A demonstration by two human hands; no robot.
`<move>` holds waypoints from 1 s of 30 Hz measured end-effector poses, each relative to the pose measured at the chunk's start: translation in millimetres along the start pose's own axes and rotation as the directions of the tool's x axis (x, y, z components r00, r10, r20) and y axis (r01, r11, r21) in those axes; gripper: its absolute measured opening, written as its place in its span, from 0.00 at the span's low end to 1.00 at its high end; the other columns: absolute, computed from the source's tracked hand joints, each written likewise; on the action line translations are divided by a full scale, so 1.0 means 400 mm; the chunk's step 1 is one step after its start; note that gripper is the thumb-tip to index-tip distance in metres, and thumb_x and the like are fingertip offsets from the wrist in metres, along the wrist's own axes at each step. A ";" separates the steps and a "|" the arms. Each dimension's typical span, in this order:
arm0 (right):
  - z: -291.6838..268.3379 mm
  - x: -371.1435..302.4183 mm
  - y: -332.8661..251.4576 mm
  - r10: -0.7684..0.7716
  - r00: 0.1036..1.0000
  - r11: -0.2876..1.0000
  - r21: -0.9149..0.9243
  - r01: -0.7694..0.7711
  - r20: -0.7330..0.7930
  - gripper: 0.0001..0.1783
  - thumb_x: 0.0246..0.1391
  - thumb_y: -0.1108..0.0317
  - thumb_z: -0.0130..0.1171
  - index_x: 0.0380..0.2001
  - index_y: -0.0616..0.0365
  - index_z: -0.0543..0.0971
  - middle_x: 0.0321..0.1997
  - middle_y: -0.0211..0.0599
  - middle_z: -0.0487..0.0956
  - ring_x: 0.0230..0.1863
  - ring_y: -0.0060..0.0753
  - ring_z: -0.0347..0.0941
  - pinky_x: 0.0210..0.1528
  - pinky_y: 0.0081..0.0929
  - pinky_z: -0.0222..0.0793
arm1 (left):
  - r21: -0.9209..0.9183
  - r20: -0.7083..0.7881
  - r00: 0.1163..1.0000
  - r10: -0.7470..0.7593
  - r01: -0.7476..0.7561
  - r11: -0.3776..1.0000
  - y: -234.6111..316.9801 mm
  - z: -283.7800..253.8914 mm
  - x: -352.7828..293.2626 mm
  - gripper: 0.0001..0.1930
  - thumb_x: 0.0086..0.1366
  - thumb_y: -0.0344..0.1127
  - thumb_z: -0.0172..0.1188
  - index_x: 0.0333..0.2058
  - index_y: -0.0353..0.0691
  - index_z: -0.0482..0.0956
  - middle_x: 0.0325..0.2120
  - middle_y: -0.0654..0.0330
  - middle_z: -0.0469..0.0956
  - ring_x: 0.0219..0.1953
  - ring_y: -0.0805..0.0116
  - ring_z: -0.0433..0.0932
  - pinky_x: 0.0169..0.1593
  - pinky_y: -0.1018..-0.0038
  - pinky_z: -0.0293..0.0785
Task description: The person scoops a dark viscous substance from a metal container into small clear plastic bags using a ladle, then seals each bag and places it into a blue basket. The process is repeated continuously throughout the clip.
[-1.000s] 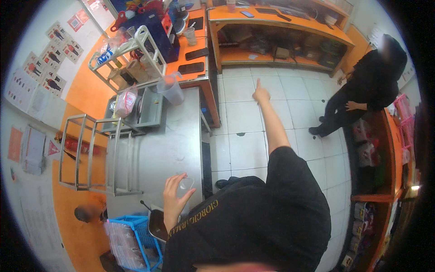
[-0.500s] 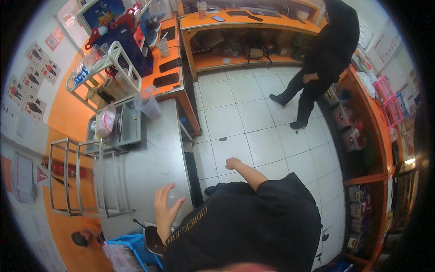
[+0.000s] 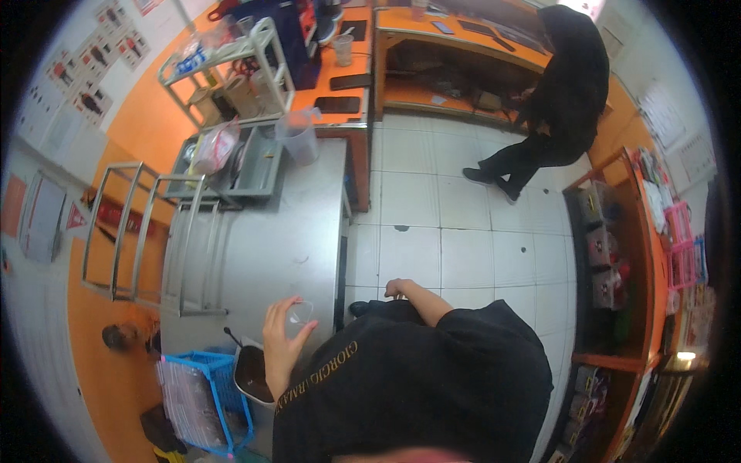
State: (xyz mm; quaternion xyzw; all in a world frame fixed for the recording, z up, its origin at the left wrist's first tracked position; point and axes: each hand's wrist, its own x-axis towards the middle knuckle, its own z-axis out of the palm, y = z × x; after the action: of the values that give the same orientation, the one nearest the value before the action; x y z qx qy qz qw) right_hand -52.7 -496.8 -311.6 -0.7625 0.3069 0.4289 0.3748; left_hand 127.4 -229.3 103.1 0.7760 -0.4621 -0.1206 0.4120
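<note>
A white bowl (image 3: 251, 376) of dark liquid sits at the steel bench's (image 3: 262, 247) near edge. Just beyond it, the left hand (image 3: 279, 339) pinches a clear plastic cup (image 3: 299, 314) between thumb and fingers. The right hand (image 3: 399, 288) hangs loosely curled beside the bench, holding nothing.

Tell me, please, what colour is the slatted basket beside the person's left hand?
The basket is bright blue, seen in the head view, low at the steel counter's near end.

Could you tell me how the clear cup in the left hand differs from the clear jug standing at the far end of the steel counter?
The cup is held off the steel counter by the left hand; the jug stands upright on it, untouched. The cup looks small with no handle showing; the jug looks larger and has a handle. The cup is near the person, beside a bowl of dark contents; the jug stands by a tray. Both are clear plastic.
</note>
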 end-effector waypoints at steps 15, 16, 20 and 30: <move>-0.052 0.098 -0.190 -0.267 0.936 0.947 -0.242 0.211 -0.228 0.21 0.51 0.57 0.51 0.34 0.63 0.84 0.35 0.50 0.84 0.40 0.51 0.82 0.48 0.43 0.76 | -0.001 -0.103 0.981 -0.165 0.166 0.986 -0.014 -0.048 -0.080 0.25 0.51 0.30 0.71 0.49 0.36 0.76 0.43 0.51 0.78 0.47 0.50 0.75 0.51 0.63 0.70; -0.049 0.092 -0.192 -0.249 0.956 0.945 -0.254 0.204 -0.158 0.21 0.51 0.57 0.51 0.34 0.63 0.84 0.35 0.50 0.84 0.39 0.50 0.82 0.48 0.43 0.76 | 0.007 -0.089 0.982 -0.164 0.165 0.986 -0.013 -0.050 -0.075 0.25 0.51 0.30 0.71 0.49 0.36 0.76 0.43 0.51 0.78 0.47 0.50 0.75 0.51 0.63 0.70; -0.056 0.061 -0.166 -0.216 0.960 0.946 -0.282 0.160 -0.178 0.20 0.51 0.58 0.51 0.34 0.63 0.84 0.34 0.49 0.84 0.39 0.50 0.82 0.48 0.44 0.76 | 0.021 -0.060 0.987 -0.150 0.152 0.988 -0.005 -0.053 -0.061 0.26 0.52 0.34 0.71 0.51 0.37 0.76 0.43 0.50 0.78 0.47 0.51 0.77 0.52 0.63 0.71; -0.052 0.020 -0.090 -0.035 0.987 0.991 -0.130 0.014 -0.159 0.20 0.50 0.61 0.54 0.42 0.62 0.83 0.49 0.53 0.81 0.52 0.52 0.78 0.55 0.44 0.73 | 0.026 -0.008 0.991 -0.130 0.130 0.991 -0.011 -0.038 -0.059 0.27 0.53 0.34 0.71 0.52 0.36 0.76 0.44 0.50 0.78 0.48 0.52 0.77 0.52 0.64 0.71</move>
State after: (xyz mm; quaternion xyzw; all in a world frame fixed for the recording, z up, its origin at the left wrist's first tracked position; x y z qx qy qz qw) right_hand -11.9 -496.1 -300.5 -0.8209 0.2986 0.3800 0.3044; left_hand 125.8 -200.9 104.9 0.8102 -0.4106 -0.1386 0.3946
